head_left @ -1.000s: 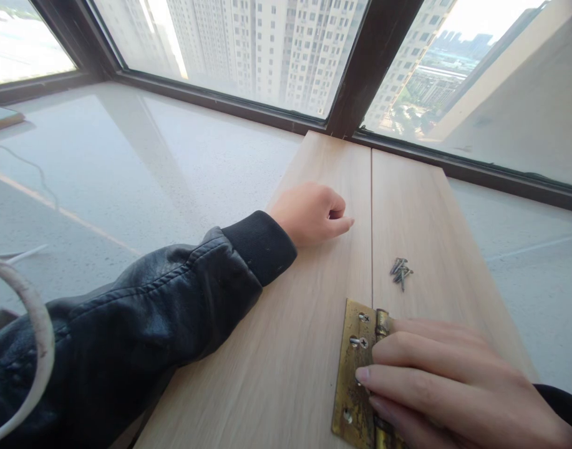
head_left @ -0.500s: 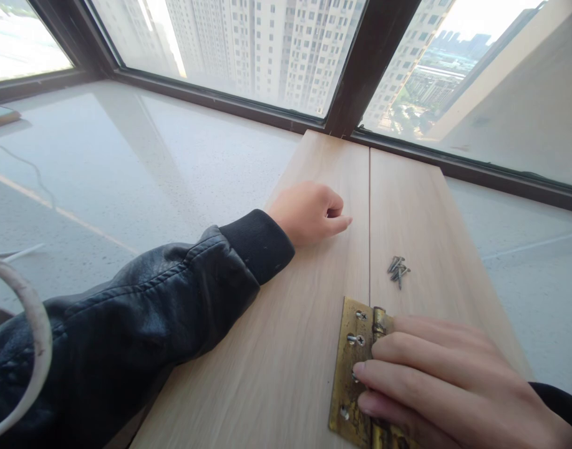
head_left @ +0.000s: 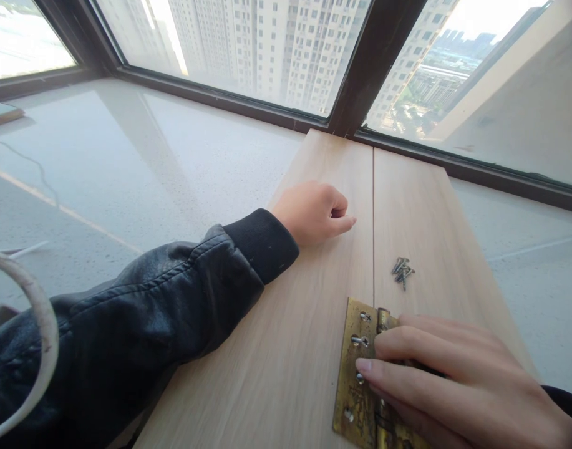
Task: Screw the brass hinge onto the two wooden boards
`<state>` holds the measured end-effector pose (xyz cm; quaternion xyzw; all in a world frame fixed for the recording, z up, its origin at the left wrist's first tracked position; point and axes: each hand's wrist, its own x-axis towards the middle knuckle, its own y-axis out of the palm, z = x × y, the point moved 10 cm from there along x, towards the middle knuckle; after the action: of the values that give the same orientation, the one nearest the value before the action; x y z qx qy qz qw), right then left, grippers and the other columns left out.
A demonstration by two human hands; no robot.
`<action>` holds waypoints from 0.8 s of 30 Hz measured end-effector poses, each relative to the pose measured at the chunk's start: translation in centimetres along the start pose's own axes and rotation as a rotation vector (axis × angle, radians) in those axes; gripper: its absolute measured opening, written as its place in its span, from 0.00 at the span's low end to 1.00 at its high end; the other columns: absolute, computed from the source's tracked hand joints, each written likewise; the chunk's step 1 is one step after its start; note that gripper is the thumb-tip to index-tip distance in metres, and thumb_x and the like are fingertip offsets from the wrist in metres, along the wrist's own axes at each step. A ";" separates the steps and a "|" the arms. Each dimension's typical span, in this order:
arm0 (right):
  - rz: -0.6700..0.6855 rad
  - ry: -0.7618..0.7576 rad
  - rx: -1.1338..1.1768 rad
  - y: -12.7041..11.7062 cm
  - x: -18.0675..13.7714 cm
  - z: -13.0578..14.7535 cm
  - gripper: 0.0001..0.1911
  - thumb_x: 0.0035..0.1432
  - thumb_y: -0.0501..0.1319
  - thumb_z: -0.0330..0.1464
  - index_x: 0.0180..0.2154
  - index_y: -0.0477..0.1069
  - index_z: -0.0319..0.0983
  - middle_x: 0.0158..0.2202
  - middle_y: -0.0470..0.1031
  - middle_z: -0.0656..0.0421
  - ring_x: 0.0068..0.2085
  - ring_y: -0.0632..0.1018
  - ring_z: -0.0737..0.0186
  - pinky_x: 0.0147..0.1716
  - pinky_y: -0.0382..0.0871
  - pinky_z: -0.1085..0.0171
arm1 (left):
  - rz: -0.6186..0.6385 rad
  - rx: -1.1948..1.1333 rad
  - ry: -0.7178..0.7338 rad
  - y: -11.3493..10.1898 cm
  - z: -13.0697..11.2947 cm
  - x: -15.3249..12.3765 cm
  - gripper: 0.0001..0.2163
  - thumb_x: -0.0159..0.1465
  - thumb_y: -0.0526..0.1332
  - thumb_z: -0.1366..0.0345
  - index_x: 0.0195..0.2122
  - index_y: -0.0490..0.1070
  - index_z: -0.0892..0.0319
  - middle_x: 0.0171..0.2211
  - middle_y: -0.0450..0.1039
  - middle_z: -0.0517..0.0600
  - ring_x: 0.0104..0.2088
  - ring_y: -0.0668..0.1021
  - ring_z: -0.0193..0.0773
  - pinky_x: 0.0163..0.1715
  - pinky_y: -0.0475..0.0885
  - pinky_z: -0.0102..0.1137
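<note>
Brass hinge [head_left: 344,380], bottom of the frame right of centre, laid over the seam between 2 pale wooden boards [head_left: 248,374]. The upper 2 holes of its left leaf hold cross-head screws [head_left: 365,341], the 2nd tilted with its shank showing (contents of the lowest visible hole too small to tell). Right hand [head_left: 463,380], lower right: fingers bent over the hinge, 1 fingertip beside the 3rd hole; whether they grip a screw cannot be told. Left hand [head_left: 311,212], centre: fingers curled into a loose fist on the left board, thumb extended. Loose screws [head_left: 402,272], right of centre, lie heaped on the right board.
</note>
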<state>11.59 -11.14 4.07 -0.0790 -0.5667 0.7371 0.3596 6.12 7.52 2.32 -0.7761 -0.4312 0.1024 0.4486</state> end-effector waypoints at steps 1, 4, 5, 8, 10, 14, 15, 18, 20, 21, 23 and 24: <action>-0.001 0.000 -0.005 0.0 0.0 0.0 0.13 0.78 0.50 0.30 0.46 0.73 0.40 0.37 0.78 0.57 0.33 0.77 0.62 0.28 0.63 0.61 | 0.001 -0.002 0.000 0.0 0.0 0.0 0.19 0.63 0.63 0.61 0.18 0.58 0.58 0.18 0.57 0.42 0.23 0.59 0.31 0.28 0.54 0.35; -0.006 -0.002 -0.021 -0.2 0.0 -0.1 0.14 0.77 0.49 0.28 0.46 0.73 0.40 0.37 0.77 0.57 0.31 0.75 0.63 0.27 0.61 0.61 | 0.001 0.000 0.001 0.0 0.0 0.0 0.19 0.63 0.63 0.61 0.18 0.58 0.58 0.18 0.57 0.42 0.23 0.59 0.30 0.29 0.54 0.35; 0.000 -0.007 -0.029 -0.1 0.0 0.0 0.14 0.77 0.49 0.27 0.46 0.73 0.39 0.36 0.77 0.57 0.30 0.74 0.63 0.27 0.60 0.61 | 0.000 0.001 0.002 0.0 0.0 0.0 0.19 0.63 0.63 0.61 0.18 0.58 0.58 0.18 0.57 0.42 0.23 0.59 0.30 0.28 0.53 0.35; 0.022 -0.017 -0.041 0.1 -0.1 -0.1 0.12 0.76 0.51 0.27 0.48 0.73 0.39 0.32 0.74 0.59 0.30 0.72 0.63 0.28 0.59 0.61 | -0.005 0.001 0.009 0.0 0.0 0.0 0.19 0.63 0.62 0.61 0.18 0.59 0.58 0.18 0.57 0.43 0.23 0.59 0.30 0.28 0.53 0.35; 0.047 -0.011 -0.032 0.4 -0.2 -0.2 0.12 0.76 0.51 0.26 0.50 0.72 0.38 0.31 0.72 0.59 0.30 0.70 0.63 0.27 0.58 0.61 | -0.007 -0.001 0.012 0.0 0.0 0.1 0.18 0.63 0.62 0.61 0.18 0.59 0.58 0.18 0.58 0.43 0.23 0.59 0.30 0.28 0.53 0.35; 0.090 -0.002 -0.010 0.8 -0.3 -0.4 0.12 0.75 0.50 0.24 0.51 0.70 0.37 0.30 0.68 0.61 0.29 0.65 0.63 0.27 0.54 0.61 | -0.005 0.001 0.007 -0.1 0.0 0.1 0.19 0.63 0.62 0.61 0.18 0.59 0.58 0.18 0.58 0.43 0.23 0.59 0.30 0.27 0.53 0.35; 0.090 0.000 -0.011 0.8 -0.3 -0.4 0.12 0.75 0.51 0.24 0.51 0.70 0.37 0.30 0.68 0.61 0.29 0.64 0.63 0.27 0.54 0.61 | -0.005 0.002 0.006 -0.1 0.0 0.0 0.19 0.63 0.62 0.61 0.18 0.59 0.58 0.18 0.58 0.43 0.23 0.59 0.30 0.27 0.53 0.35; 0.085 0.015 -0.016 0.8 -0.3 -0.5 0.11 0.75 0.51 0.25 0.50 0.71 0.37 0.30 0.68 0.61 0.29 0.64 0.63 0.27 0.53 0.62 | -0.008 0.005 0.003 -0.1 0.1 0.0 0.19 0.63 0.63 0.61 0.18 0.59 0.58 0.18 0.57 0.43 0.23 0.59 0.30 0.28 0.53 0.35; 0.090 0.017 -0.014 0.8 -0.3 -0.4 0.11 0.76 0.51 0.26 0.50 0.71 0.37 0.30 0.69 0.61 0.29 0.65 0.63 0.27 0.54 0.62 | -0.009 0.004 0.004 0.0 0.1 0.0 0.19 0.63 0.63 0.61 0.18 0.59 0.58 0.18 0.57 0.42 0.23 0.59 0.30 0.28 0.53 0.35; 0.088 0.022 -0.018 0.8 -0.3 -0.4 0.11 0.76 0.51 0.27 0.49 0.71 0.37 0.30 0.69 0.60 0.29 0.65 0.63 0.26 0.55 0.62 | -0.010 0.004 0.006 0.0 0.1 0.0 0.18 0.63 0.63 0.61 0.18 0.60 0.58 0.18 0.57 0.42 0.23 0.59 0.31 0.28 0.53 0.35; 0.073 0.030 -0.023 0.7 -0.2 -0.4 0.11 0.76 0.51 0.27 0.48 0.72 0.38 0.30 0.71 0.60 0.29 0.67 0.63 0.26 0.57 0.61 | -0.012 0.002 0.012 0.0 0.1 0.0 0.18 0.63 0.63 0.61 0.18 0.60 0.58 0.18 0.57 0.42 0.23 0.59 0.31 0.28 0.53 0.35; 0.060 0.032 -0.014 0.6 -0.1 -0.4 0.11 0.75 0.51 0.26 0.48 0.72 0.38 0.31 0.72 0.60 0.29 0.68 0.63 0.26 0.58 0.61 | -0.014 0.002 0.014 0.0 0.1 0.0 0.18 0.63 0.63 0.61 0.18 0.60 0.58 0.18 0.57 0.42 0.23 0.59 0.31 0.28 0.53 0.35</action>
<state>11.56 -10.95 3.39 -0.1104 -0.5635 0.7422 0.3455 6.10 7.58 2.29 -0.7733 -0.4331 0.0943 0.4533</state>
